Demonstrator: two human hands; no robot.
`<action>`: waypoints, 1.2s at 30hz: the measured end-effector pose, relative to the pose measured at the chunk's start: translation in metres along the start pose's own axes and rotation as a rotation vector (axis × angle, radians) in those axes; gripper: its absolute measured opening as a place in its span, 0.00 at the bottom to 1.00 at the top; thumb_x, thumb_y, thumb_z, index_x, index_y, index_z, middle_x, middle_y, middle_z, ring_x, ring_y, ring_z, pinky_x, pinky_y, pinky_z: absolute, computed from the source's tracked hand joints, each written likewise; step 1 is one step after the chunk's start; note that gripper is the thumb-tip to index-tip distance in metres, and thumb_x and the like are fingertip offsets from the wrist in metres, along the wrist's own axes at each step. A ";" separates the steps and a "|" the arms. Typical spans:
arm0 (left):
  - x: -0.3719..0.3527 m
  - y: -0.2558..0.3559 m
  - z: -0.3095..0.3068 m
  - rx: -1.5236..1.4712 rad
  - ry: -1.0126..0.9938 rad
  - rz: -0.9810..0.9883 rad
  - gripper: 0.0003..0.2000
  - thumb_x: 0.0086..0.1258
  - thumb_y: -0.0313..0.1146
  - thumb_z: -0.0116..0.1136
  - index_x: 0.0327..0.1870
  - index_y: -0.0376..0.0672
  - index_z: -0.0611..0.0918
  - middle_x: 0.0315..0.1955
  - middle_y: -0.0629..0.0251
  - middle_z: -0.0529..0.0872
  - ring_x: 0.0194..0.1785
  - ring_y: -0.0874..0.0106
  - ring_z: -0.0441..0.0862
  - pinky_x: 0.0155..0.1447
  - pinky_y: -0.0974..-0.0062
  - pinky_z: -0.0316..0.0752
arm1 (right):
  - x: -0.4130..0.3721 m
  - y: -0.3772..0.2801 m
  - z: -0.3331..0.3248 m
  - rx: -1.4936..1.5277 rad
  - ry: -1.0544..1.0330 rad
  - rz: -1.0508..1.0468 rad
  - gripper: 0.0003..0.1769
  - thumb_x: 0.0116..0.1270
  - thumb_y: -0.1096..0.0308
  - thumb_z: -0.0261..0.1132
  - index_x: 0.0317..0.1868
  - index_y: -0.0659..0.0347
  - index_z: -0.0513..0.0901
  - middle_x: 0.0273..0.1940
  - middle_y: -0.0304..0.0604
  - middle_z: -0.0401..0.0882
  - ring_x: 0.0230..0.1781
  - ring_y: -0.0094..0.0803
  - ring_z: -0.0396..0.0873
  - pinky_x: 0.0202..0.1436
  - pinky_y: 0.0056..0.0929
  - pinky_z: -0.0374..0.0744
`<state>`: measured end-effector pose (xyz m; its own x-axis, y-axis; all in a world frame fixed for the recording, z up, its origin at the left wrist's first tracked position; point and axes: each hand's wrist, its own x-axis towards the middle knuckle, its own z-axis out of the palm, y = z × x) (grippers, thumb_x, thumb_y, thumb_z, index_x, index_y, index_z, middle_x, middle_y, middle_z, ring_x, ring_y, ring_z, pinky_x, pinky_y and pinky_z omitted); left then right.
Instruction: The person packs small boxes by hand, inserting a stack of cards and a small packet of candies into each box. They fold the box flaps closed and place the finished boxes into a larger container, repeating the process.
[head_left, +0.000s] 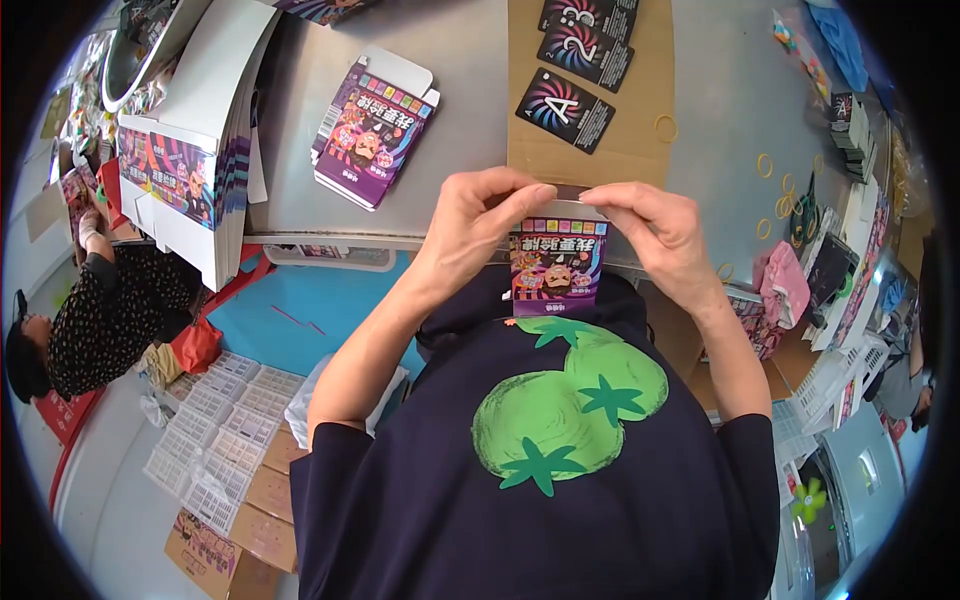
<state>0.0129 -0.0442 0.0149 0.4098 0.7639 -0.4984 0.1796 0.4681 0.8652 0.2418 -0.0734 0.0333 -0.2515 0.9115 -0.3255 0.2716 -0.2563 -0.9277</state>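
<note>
A purple card box (556, 268) with a colourful printed front hangs against the table's near edge, close to my body. My left hand (480, 220) pinches the box's top flap at its left end, thumb and fingertips pressed together. At the flap's other end, my right hand (650, 232) grips it the same way. The inside of the box is hidden from me. Just beyond my hands, several black playing cards (565, 110) lie on a brown cardboard sheet (545, 168). Left of them sits a small stack of flattened card boxes (370, 140) with the same print.
A tall stack of printed cartons (175, 185) stands at the left. Yellow rubber bands (765, 165), scissors (806, 212) and a pink cloth (784, 285) are on the right. White plastic crates (225, 420) fill the floor at lower left. Another person (110, 310) works at far left.
</note>
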 end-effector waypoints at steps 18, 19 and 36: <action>-0.010 0.009 -0.006 0.773 -0.212 0.593 0.17 0.58 0.24 0.64 0.50 0.38 0.81 0.44 0.59 0.80 0.42 0.62 0.76 0.47 0.68 0.76 | -0.029 0.016 0.036 0.325 0.036 0.307 0.18 0.71 0.77 0.61 0.60 0.67 0.76 0.49 0.42 0.83 0.47 0.23 0.80 0.53 0.24 0.79; -0.012 0.012 -0.006 0.793 -0.226 0.598 0.21 0.58 0.24 0.64 0.54 0.37 0.79 0.48 0.58 0.79 0.42 0.61 0.76 0.47 0.68 0.76 | -0.029 0.016 0.036 0.329 0.006 0.313 0.19 0.71 0.77 0.61 0.61 0.67 0.75 0.50 0.42 0.83 0.48 0.23 0.80 0.54 0.24 0.78; 0.003 0.014 -0.038 0.950 0.108 0.566 0.50 0.41 0.32 0.77 0.70 0.34 0.63 0.63 0.48 0.69 0.57 0.51 0.77 0.57 0.61 0.76 | 0.086 0.009 0.001 -1.103 0.356 -0.399 0.41 0.55 0.63 0.75 0.67 0.65 0.69 0.59 0.52 0.76 0.64 0.47 0.69 0.73 0.50 0.62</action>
<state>-0.0171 -0.0185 0.0231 0.5774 0.8162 0.0195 0.6228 -0.4557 0.6360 0.2220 0.0020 -0.0035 -0.2755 0.9453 0.1746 0.9184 0.3125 -0.2427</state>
